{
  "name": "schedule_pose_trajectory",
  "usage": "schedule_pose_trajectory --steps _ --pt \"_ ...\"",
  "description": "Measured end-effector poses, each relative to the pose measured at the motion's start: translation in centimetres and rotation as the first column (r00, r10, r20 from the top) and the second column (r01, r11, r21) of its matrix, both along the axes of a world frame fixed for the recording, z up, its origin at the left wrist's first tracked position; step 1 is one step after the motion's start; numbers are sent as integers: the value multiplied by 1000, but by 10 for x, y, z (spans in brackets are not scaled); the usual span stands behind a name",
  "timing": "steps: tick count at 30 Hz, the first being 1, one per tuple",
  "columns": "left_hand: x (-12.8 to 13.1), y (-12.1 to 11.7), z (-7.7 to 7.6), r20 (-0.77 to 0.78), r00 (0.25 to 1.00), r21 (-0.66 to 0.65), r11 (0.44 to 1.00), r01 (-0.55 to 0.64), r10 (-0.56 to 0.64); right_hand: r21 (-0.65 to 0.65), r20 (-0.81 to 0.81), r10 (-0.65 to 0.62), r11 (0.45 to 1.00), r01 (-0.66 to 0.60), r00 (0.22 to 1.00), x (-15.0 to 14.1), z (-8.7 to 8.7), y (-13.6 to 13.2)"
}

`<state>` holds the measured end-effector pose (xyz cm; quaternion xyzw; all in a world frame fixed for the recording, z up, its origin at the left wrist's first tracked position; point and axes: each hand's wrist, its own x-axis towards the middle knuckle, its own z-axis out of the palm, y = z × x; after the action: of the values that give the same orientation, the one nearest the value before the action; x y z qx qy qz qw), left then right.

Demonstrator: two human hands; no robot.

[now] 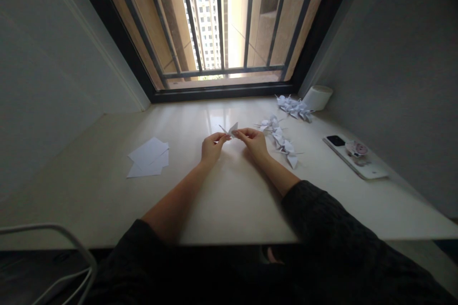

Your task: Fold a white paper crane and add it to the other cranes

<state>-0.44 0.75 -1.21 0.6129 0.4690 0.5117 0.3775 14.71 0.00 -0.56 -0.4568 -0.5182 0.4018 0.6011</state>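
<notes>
Between my two hands, above the middle of the white sill, is a white folded paper crane (232,128) with a thin point and a wing showing. My left hand (213,146) pinches it low on its left side. The fingers of my right hand (253,140) are closed on its right side, by the wing. Right of my right hand lies a row of finished paper cranes (281,139). Sheets of white paper (148,157) rest in a loose overlapping stack, well to the left of my left hand.
More paper cranes (294,107) lie at the back right, beside a white cylinder (317,98). A phone (358,156) with a round grip lies near the right wall. A barred window (222,90) closes the back of the sill (229,209). A white cable (77,243) loops at lower left.
</notes>
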Motion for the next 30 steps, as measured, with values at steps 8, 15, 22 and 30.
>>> schedule_pose_trajectory --steps 8,15,22,30 --pt "-2 3 -2 -6 999 29 999 -46 47 17 35 17 1000 -17 999 1 -2 3" --pt "-2 -1 4 -95 995 44 999 -25 29 56 78 18 998 -23 997 3 -6 5" --pt "-4 -1 6 -120 991 67 997 -46 54 70 146 29 997 -40 989 5 -8 6" --pt "-2 -3 2 -112 981 49 987 -155 160 121 282 -131 988 100 951 3 -5 0"
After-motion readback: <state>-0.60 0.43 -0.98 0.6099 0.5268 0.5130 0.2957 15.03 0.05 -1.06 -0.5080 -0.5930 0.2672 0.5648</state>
